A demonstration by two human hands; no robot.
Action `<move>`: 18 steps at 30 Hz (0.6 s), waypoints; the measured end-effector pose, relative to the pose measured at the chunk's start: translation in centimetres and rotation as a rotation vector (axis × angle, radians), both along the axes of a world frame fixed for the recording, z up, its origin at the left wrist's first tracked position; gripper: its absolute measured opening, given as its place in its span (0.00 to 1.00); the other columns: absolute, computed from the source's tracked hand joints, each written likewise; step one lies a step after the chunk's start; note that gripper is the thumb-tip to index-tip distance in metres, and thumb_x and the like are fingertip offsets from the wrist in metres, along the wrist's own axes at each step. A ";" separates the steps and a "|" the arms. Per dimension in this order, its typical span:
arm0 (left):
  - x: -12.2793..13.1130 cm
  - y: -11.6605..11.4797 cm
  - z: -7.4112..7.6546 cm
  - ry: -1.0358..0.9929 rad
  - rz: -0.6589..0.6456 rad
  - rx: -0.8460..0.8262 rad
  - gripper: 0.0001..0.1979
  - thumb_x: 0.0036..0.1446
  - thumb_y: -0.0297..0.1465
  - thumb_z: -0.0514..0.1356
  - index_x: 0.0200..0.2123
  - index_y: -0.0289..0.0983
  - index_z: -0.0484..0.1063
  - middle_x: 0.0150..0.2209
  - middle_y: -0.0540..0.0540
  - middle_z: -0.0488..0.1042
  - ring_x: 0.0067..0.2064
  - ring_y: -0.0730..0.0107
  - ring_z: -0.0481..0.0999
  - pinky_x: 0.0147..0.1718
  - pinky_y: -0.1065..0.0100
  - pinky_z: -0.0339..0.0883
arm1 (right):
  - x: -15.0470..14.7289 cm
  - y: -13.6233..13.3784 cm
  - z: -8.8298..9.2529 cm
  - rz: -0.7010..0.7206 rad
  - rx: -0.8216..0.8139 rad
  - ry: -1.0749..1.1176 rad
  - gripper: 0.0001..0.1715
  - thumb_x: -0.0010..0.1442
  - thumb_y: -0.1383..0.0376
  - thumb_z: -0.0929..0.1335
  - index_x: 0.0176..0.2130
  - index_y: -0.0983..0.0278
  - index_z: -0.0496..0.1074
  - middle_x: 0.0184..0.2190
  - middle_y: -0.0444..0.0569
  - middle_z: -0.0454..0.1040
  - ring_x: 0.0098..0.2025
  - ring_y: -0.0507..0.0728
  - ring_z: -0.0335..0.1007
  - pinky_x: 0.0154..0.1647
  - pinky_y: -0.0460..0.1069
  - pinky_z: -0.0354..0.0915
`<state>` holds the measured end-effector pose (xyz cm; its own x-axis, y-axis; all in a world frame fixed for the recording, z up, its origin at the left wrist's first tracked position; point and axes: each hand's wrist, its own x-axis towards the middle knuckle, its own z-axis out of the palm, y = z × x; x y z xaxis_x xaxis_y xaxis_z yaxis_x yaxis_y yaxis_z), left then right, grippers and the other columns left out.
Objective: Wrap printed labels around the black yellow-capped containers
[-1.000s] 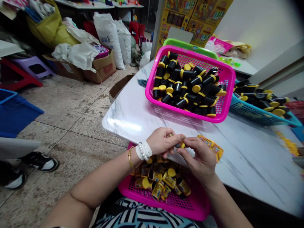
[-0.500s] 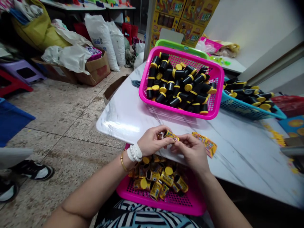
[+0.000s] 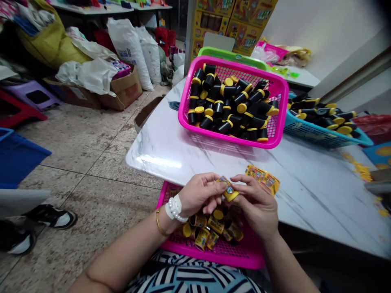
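Note:
Between my two hands is a small canister (image 3: 228, 189) with a yellow cap and a colourful printed label round it. My left hand (image 3: 203, 193) pinches it at the label, and my right hand (image 3: 255, 201) has its fingers closed about the capped end. Beyond my right hand lies a pile of yellow printed labels (image 3: 265, 179) on the table. Below my hands a pink basket (image 3: 214, 257) on my lap holds several labelled canisters (image 3: 215, 224). At the back of the table, another pink basket (image 3: 233, 140) is full of plain black canisters (image 3: 218, 106) with yellow caps.
A blue basket (image 3: 324, 138) of black canisters stands at the right, and a green basket (image 3: 235, 60) behind the pink one. White sacks (image 3: 126, 51) and a cardboard box (image 3: 126, 87) sit on the floor at left. A person's shoe (image 3: 56, 215) is at the lower left.
The canister has turned in my hands, so its yellow cap now faces down and right. Both hands have moved slightly lower, and my right fingers have shifted round it.

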<state>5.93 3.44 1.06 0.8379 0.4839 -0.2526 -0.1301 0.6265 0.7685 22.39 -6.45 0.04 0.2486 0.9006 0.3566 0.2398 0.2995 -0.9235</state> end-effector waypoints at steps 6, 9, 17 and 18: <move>-0.5 -2.2 -0.3 0.010 0.005 -0.071 0.26 0.53 0.53 0.68 0.31 0.36 0.66 0.18 0.54 0.73 0.10 0.83 0.62 0.07 0.81 0.48 | -1.1 -1.6 -0.5 -0.016 0.067 0.032 0.19 0.58 0.74 0.75 0.44 0.51 0.83 0.39 0.45 0.73 0.37 0.51 0.75 0.36 0.46 0.75; -0.8 -2.8 -0.8 0.025 -0.013 -0.089 0.28 0.53 0.55 0.67 0.31 0.35 0.68 0.16 0.55 0.70 0.10 0.84 0.60 0.07 0.81 0.46 | -1.3 -1.8 -0.1 0.020 0.032 -0.051 0.20 0.60 0.74 0.74 0.47 0.51 0.82 0.41 0.46 0.73 0.39 0.52 0.75 0.35 0.46 0.74; -1.1 -3.8 -1.9 -0.007 -0.039 -0.222 0.28 0.52 0.54 0.68 0.35 0.34 0.68 0.14 0.55 0.70 0.08 0.83 0.57 0.06 0.81 0.44 | -1.2 -2.2 0.2 0.030 0.093 -0.158 0.21 0.57 0.76 0.75 0.45 0.53 0.82 0.35 0.43 0.70 0.32 0.50 0.72 0.31 0.45 0.71; -1.1 -3.8 -1.9 0.009 -0.031 -0.214 0.28 0.52 0.54 0.68 0.35 0.35 0.68 0.14 0.56 0.69 0.08 0.83 0.57 0.06 0.81 0.43 | -1.4 -2.3 0.2 0.024 0.087 -0.173 0.21 0.56 0.75 0.75 0.45 0.54 0.81 0.35 0.44 0.71 0.32 0.50 0.72 0.31 0.45 0.71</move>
